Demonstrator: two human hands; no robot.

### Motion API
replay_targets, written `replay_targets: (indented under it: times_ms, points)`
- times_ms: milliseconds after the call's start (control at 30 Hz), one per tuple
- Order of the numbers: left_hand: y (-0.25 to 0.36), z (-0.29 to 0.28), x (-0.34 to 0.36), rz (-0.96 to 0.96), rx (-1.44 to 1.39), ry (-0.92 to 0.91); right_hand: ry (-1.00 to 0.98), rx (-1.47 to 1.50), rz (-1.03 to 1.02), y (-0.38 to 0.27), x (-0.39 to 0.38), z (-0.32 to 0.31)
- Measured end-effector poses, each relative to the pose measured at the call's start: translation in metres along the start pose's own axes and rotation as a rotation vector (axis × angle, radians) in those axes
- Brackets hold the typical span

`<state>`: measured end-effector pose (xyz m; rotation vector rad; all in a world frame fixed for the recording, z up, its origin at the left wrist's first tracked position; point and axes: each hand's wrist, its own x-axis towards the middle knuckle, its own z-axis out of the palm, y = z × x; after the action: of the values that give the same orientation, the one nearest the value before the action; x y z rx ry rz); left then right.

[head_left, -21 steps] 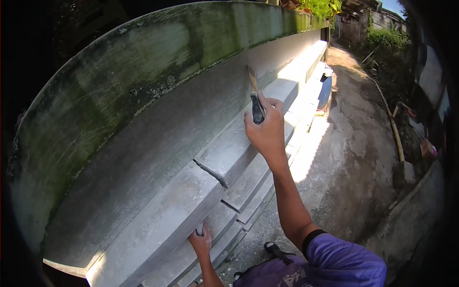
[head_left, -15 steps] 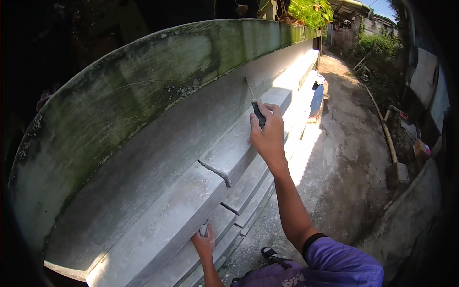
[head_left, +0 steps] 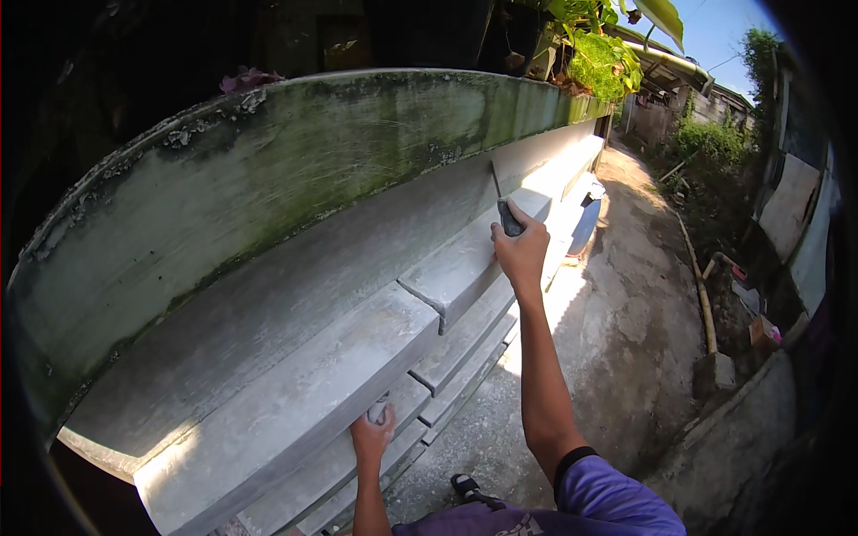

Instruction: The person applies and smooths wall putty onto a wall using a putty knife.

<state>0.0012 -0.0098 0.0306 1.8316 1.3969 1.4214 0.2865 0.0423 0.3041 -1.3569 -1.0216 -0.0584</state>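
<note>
My right hand (head_left: pixel 525 251) is wrapped round the black handle of a thin-bladed hand tool (head_left: pixel 509 218). Its narrow blade points up and away, against or very near the grey wall (head_left: pixel 429 189) above the top ledge; whether it touches, I cannot tell. Seen nearly edge-on, the blade does not show its full shape. Lower down, my left hand (head_left: pixel 370 439) is closed on a small grey piece (head_left: pixel 378 412) beside the front of the stepped ledges. What that piece is cannot be made out. The smooth grey top ledge (head_left: pixel 331 344) has a dark gap across it between my hands.
A mossy green, curved concrete band (head_left: pixel 357 134) overhangs the wall. Lower steps (head_left: pixel 465 353) run below the top ledge. To the right lies a concrete path (head_left: pixel 617 295), with a bamboo pole (head_left: pixel 701 286) along its far side. A blue container (head_left: pixel 585 225) stands farther along the ledges.
The view has shifted, so the wall and ledges sit differently in the picture. Both hands keep their holds. The right hand's tool stays up near the wall, its blade now looking darker.
</note>
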Motion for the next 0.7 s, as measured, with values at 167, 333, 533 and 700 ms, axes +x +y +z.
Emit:
replay_targets:
  times_ms: [167, 333, 533, 700]
  points:
    - [0.015, -0.002, -0.001, -0.166, -0.123, -0.091, 0.061, -0.056, -0.097, 0.013, 0.005, -0.001]
    - [0.002, 0.000, -0.005, -0.092, -0.057, -0.076, 0.031, -0.078, -0.042, 0.001, 0.001, 0.001]
    - [-0.005, 0.001, -0.006, -0.079, -0.056, -0.067, 0.032, -0.089, -0.044, -0.004, 0.006, 0.001]
    - [0.008, -0.006, -0.004, -0.116, -0.104, -0.097, 0.065, -0.121, -0.085, -0.002, 0.019, -0.001]
